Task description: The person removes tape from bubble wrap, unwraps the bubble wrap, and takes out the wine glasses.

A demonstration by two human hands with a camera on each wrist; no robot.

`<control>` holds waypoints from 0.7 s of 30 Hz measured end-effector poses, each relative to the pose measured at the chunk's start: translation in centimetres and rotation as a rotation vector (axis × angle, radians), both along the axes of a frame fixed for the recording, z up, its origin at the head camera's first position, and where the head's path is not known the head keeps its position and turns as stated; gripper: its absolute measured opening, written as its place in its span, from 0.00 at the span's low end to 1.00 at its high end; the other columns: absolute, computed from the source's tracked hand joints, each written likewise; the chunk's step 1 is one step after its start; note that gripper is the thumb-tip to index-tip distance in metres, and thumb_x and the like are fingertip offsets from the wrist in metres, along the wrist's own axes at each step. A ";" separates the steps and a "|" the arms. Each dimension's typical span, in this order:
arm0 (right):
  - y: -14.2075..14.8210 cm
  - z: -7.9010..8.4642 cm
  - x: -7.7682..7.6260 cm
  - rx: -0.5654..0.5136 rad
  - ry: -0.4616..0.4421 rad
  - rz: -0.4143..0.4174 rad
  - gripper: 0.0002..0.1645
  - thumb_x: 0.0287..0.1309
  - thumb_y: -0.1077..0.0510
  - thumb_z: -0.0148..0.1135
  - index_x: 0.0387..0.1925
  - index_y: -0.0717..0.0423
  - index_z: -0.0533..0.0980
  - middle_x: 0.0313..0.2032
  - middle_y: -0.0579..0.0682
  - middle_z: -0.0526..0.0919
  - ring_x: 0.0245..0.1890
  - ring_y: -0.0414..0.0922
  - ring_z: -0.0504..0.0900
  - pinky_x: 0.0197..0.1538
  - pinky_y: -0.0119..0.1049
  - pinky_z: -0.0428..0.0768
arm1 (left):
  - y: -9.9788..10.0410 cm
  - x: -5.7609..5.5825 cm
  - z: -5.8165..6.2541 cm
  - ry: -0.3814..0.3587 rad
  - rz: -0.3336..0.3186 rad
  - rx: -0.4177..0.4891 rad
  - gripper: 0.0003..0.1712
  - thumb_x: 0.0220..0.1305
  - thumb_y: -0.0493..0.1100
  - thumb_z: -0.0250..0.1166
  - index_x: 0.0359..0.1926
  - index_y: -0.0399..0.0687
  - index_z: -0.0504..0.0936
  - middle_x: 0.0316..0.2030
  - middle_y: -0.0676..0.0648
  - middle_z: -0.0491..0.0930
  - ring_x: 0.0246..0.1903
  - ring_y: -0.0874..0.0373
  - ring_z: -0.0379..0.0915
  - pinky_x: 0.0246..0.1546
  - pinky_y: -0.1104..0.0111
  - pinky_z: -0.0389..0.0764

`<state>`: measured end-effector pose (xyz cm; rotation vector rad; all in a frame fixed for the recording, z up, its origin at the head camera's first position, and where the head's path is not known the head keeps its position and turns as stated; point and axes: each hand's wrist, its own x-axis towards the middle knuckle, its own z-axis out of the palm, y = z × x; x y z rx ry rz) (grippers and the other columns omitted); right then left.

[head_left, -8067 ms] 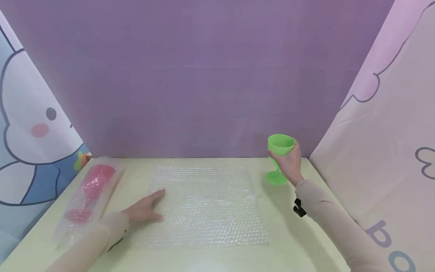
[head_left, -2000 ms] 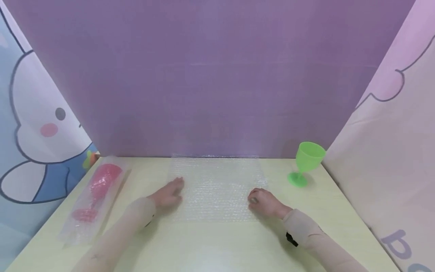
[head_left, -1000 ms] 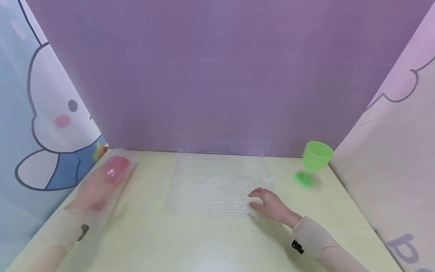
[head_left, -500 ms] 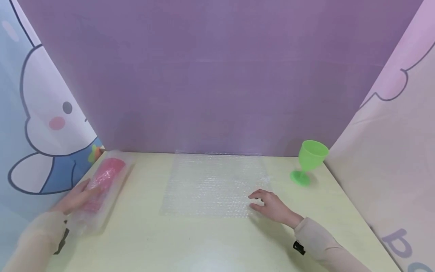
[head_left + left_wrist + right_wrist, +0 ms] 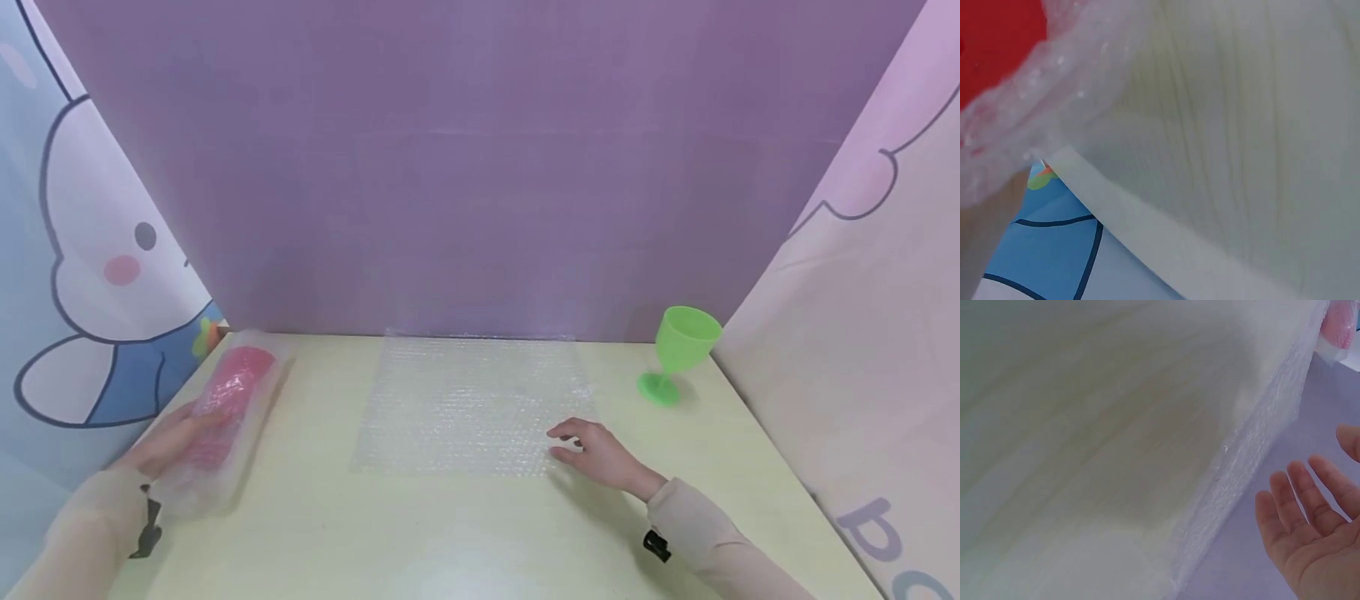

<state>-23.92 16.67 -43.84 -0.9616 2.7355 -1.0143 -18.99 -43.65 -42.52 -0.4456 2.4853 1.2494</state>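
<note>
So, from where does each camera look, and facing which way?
Head: on the head, facing forward and down at the table; left hand and right hand show.
Left wrist: worn there, facing wrapped goblet; hand partly shows.
Right wrist: worn there, facing table and bubble-wrap sheet; hand shows.
Head and right wrist share this sheet.

Left hand [image 5: 167, 440] — fingers partly hidden | wrapped bundle [image 5: 1035, 87] — cropped, left-wrist view

Room over sheet [image 5: 465, 400] — goblet [image 5: 682, 342] (right)
</note>
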 end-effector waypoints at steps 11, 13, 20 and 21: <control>0.2 -0.2 -0.3 -0.024 -0.048 0.004 0.18 0.58 0.57 0.59 0.46 0.66 0.76 0.45 0.57 0.80 0.45 0.54 0.79 0.45 0.45 0.81 | 0.4 0.6 0.2 0.050 -0.042 0.006 0.52 0.60 0.71 0.42 0.70 0.53 0.24 0.67 0.32 0.42 0.59 0.35 0.49 0.45 0.44 0.71; 0.2 -0.2 -0.3 -0.034 -0.062 0.006 0.19 0.58 0.56 0.59 0.46 0.66 0.76 0.45 0.58 0.80 0.45 0.55 0.79 0.45 0.46 0.80 | 0.5 0.7 0.1 0.023 -0.024 0.032 0.53 0.60 0.72 0.42 0.70 0.51 0.26 0.67 0.32 0.44 0.59 0.35 0.50 0.46 0.44 0.70; 0.0 -0.1 -0.1 -0.059 -0.109 -0.006 0.21 0.59 0.56 0.58 0.49 0.68 0.74 0.48 0.61 0.78 0.47 0.56 0.78 0.49 0.48 0.79 | 1.4 0.8 -0.6 0.055 0.001 0.100 0.51 0.61 0.70 0.42 0.71 0.44 0.35 0.63 0.36 0.55 0.56 0.43 0.58 0.44 0.56 0.74; -0.1 -0.1 0.0 -0.063 -0.116 -0.011 0.22 0.59 0.56 0.58 0.49 0.69 0.74 0.49 0.62 0.78 0.48 0.57 0.78 0.49 0.48 0.79 | 1.8 0.9 -0.6 0.054 0.024 0.126 0.51 0.60 0.71 0.43 0.72 0.46 0.37 0.62 0.38 0.57 0.55 0.45 0.59 0.44 0.58 0.75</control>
